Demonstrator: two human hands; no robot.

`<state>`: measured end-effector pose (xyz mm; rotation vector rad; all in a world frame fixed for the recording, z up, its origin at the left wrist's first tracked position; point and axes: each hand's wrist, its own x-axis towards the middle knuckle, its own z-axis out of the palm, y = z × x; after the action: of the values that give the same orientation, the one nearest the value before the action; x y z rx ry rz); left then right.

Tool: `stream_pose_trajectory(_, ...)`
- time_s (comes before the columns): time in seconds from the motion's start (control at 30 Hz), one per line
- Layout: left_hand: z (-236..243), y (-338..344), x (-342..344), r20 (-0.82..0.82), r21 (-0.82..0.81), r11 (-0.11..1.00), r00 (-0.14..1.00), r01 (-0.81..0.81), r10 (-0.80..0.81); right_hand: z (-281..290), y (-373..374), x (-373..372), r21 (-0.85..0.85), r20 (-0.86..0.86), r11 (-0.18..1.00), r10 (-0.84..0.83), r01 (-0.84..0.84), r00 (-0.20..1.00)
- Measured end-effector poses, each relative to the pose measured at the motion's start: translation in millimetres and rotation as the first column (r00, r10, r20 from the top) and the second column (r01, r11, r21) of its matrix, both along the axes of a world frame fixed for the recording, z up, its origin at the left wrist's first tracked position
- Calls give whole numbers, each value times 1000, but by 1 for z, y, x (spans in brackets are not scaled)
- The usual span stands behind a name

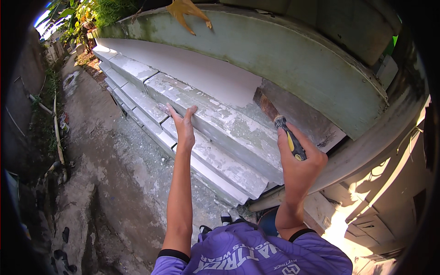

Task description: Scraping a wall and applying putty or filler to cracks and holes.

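My right hand [305, 160] is wrapped around the black and yellow handle of a scraper [267, 106]. Its rusty, flat blade points up and away, against the wall face [293, 101] where white paint gives way to bare grey. My left hand [184, 126] rests on the edge of a stepped concrete ledge [206, 105], thumb and fingers apart, with nothing visible in it. Patchy white paint and grey spots cover the ledge's top, and dark joints divide its blocks.
A greenish curved rim [256, 50] overhangs the wall, with a dry leaf [188, 13] on it. Below the ledge runs a rough concrete path [110, 151], speckled with pale flakes. A pipe [57, 128] lies along its left side. Plants [107, 11] grow at the far end.
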<state>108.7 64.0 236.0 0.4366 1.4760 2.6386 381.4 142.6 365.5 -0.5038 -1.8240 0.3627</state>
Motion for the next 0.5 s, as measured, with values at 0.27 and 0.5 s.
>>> stream_pose_trajectory(0.27, -3, 3, -4, -8, -12, 1000, 1000, -19, 18, 8, -4, 17, -58, -46, 998, 21, -24, 999)
stream_pose_trajectory(0.5, -8, -1, -9, -21, -25, 999, 999, -27, 26, 15, -6, 10, -80, 35, 996, 34, -31, 999)
